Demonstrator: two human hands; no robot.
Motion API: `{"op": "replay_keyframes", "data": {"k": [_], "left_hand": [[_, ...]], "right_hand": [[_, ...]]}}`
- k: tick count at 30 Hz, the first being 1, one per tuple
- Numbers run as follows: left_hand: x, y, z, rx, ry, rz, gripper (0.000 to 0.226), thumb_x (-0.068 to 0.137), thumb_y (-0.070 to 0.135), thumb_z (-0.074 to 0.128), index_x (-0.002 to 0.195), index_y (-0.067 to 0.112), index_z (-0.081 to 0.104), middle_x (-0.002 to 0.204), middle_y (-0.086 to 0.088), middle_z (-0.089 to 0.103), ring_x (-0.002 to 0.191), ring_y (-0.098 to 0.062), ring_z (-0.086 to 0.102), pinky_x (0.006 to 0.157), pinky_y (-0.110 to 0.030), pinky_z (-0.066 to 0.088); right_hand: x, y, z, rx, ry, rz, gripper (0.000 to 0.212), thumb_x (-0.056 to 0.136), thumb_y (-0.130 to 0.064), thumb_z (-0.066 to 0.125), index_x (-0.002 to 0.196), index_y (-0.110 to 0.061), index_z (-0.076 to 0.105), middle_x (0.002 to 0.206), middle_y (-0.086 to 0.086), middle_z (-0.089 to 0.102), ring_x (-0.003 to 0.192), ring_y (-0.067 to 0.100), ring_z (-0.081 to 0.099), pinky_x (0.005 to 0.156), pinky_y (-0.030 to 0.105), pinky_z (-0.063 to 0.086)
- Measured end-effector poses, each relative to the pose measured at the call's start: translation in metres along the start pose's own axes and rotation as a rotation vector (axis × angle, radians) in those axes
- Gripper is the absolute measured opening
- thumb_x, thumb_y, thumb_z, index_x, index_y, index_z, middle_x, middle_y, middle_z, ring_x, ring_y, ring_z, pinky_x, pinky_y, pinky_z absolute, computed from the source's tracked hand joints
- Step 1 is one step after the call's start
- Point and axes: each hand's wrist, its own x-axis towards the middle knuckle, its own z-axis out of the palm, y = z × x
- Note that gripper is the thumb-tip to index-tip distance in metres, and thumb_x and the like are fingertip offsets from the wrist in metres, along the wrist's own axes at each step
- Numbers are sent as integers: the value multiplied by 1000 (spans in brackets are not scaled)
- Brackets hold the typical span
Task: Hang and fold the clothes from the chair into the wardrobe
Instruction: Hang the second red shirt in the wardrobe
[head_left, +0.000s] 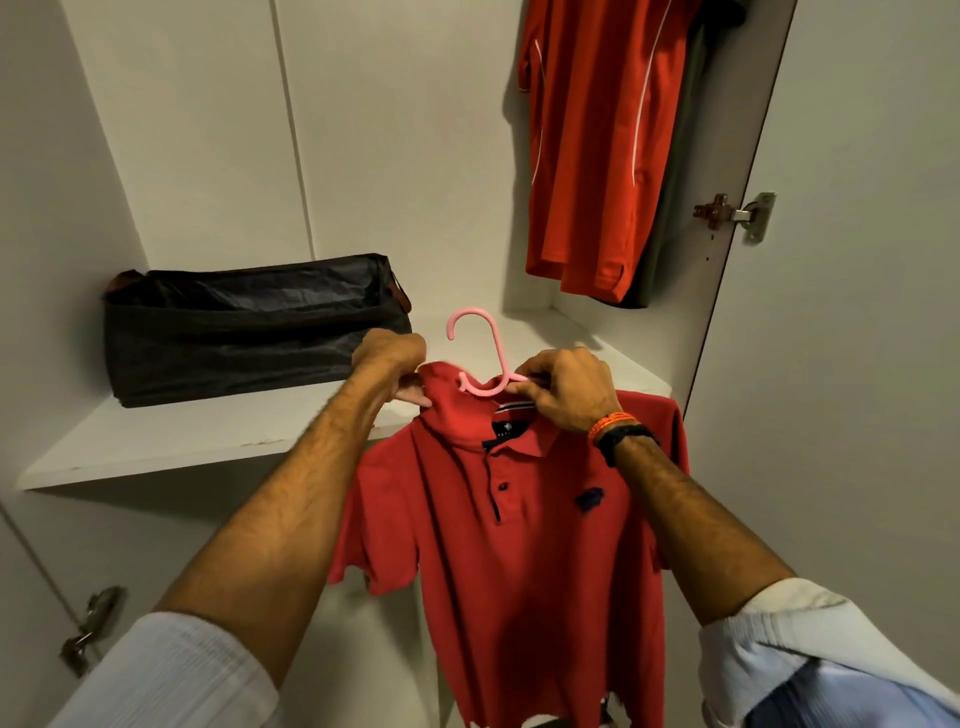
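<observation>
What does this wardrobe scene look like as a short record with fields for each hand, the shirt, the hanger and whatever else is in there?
left hand: grips the collar's left side
right hand: pinches hanger and collar
red polo shirt: hangs in front of the shelf
pink hanger: partly inside collar, hook free
dark bag: on the shelf, left
hanging orange shirt: upper right

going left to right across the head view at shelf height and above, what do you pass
black fabric storage bag → left hand → pink hanger → right hand → hanging orange-red shirt → metal door hinge
</observation>
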Motion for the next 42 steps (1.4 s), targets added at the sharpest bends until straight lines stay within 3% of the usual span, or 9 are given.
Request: {"op": "replay_keyframes", "data": {"k": [4, 10, 17, 21, 23, 25, 28, 36, 42], "left_hand": [[-2, -6, 2, -80, -100, -100, 36, 100, -1, 33, 134, -2, 42, 82, -17, 57, 66, -29, 62, 38, -41, 53], [-4, -11, 12, 155, -10, 14, 75, 63, 77, 67, 102, 13, 66, 96, -2, 68, 76, -17, 66, 55, -29, 58], [-9, 0, 13, 452, 162, 95, 14, 81, 17, 59, 78, 4, 62, 43, -6, 61, 34, -15, 59, 40, -21, 46], [10, -10, 6, -106, -75, -79, 24, 92, -12, 46, 115, -11, 54, 71, -20, 62, 79, -33, 68, 65, -44, 60], [7, -17, 2, -351, -161, -165, 25, 99, -9, 32, 111, -8, 54, 80, -16, 54, 88, -32, 65, 83, -37, 58], [7, -25, 1, -453, -177, -224, 26, 97, -2, 30, 88, 1, 54, 76, -12, 56, 64, -22, 63, 65, -27, 60], [10, -34, -2, -402, -197, -221, 31, 95, 1, 34, 86, 2, 63, 71, -10, 64, 54, -20, 61, 41, -28, 53], [4, -44, -13, -150, -191, -93, 8, 93, 18, 66, 89, 12, 63, 59, -4, 66, 37, -9, 59, 35, -23, 49], [2, -44, -16, -295, -218, -126, 20, 82, 15, 49, 84, 4, 66, 66, -12, 68, 47, -23, 63, 49, -30, 56]], "right_hand": [[-5, 9, 0, 47, 16, 77, 30, 85, -49, 70, 104, -27, 77, 96, -4, 75, 91, 20, 66, 72, 30, 47], [-6, 3, -2, 122, 30, 55, 28, 84, -47, 72, 102, -26, 78, 95, -7, 75, 88, 16, 67, 69, 26, 45], [-9, 0, 3, 94, 11, 34, 28, 85, -48, 71, 102, -27, 77, 95, -6, 75, 88, 18, 66, 69, 27, 43], [-8, 6, 4, 116, -40, 100, 37, 80, -58, 71, 100, -28, 77, 93, -4, 75, 90, 19, 66, 74, 31, 49], [-6, 9, 2, 157, -53, 131, 38, 78, -60, 71, 99, -29, 76, 90, -4, 74, 88, 18, 66, 73, 32, 50], [-4, 10, -2, 184, -55, 133, 39, 78, -62, 70, 98, -29, 77, 89, -6, 75, 87, 17, 66, 73, 33, 51], [-1, 11, -6, 169, -47, 129, 38, 78, -63, 69, 98, -31, 77, 89, -9, 75, 84, 13, 64, 69, 29, 46], [-3, 3, 2, 218, -84, 135, 35, 75, -61, 73, 93, -31, 78, 84, -9, 75, 82, 13, 67, 76, 40, 56], [-4, 3, 3, 246, -113, 140, 33, 76, -58, 74, 93, -29, 78, 84, -8, 75, 83, 15, 67, 77, 43, 57]]}}
